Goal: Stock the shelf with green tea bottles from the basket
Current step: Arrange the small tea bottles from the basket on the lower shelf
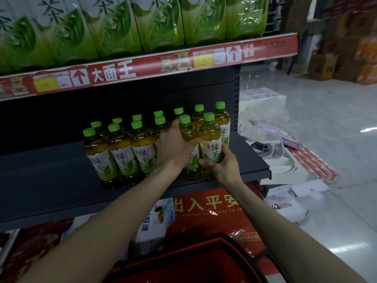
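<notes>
The left hand [175,149] is gripping one green tea bottle [188,135], the right hand [224,167] is clasping the neighbouring bottle [210,137] just beside it, both standing on the shelf [51,180]; the basket [183,252] is sitting below the hands.

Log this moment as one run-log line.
phase: placing | left hand: grips second-from-right front bottle | right hand: grips rightmost front bottle | shelf: bottles in rows | basket: below

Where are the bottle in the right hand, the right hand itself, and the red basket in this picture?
bottle in the right hand [212,149]: head view, on its white label.
right hand [222,165]: head view, on the back of the hand.
red basket [183,253]: head view, on its far rim.
</notes>
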A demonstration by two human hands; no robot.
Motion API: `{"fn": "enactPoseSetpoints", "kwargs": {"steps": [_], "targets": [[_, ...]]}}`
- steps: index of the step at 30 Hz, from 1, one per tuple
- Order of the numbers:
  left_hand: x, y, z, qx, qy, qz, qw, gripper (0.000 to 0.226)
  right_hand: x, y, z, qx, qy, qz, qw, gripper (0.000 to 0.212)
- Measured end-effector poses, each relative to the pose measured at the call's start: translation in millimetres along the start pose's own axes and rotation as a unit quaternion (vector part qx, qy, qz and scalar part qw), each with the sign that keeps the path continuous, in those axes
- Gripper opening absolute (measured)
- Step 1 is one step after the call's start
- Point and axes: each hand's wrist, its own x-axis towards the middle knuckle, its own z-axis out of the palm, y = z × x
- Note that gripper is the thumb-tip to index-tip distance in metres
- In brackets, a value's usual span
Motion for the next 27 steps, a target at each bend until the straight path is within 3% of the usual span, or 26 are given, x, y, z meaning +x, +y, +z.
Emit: {"fn": "enactPoseSetpoints", "kwargs": {"steps": [4,8,11,15,20,27], "targets": [[-8.4,-4.5,4.1,-0.058,0.008,0.002,0.998,0.061,-0.7,0.2,0.6,-0.029,0.004,0.007,1.0,0.055],[-29.9,-17.0,18.4,-0.176,0.065,-0.062,0.98,0.066,-12.1,5.8,1.9,-0.059,0.041,0.008,0.997,0.084],[-59.1,-26.3,31.2,-0.208,0.116,-0.056,0.97,0.051,-25.0,6.7,1.9,-0.074,0.079,-0.007,0.994,0.068],[-82.3,-50.7,51.6,-0.207,0.067,-0.112,0.97,0.052,-32.2,13.7,0.6,-0.117,0.106,-0.025,0.987,0.055],[-81.2,-65.8,64.3,-0.216,0.051,-0.173,0.96,0.059,-31.8,17.4,1.0,-0.138,0.119,-0.038,0.983,0.053],[-72.2,-70.4,76.9,-0.203,0.079,-0.216,0.952,0.04,-14.8,22.4,9.6,-0.135,0.119,-0.041,0.983,0.051]]}}
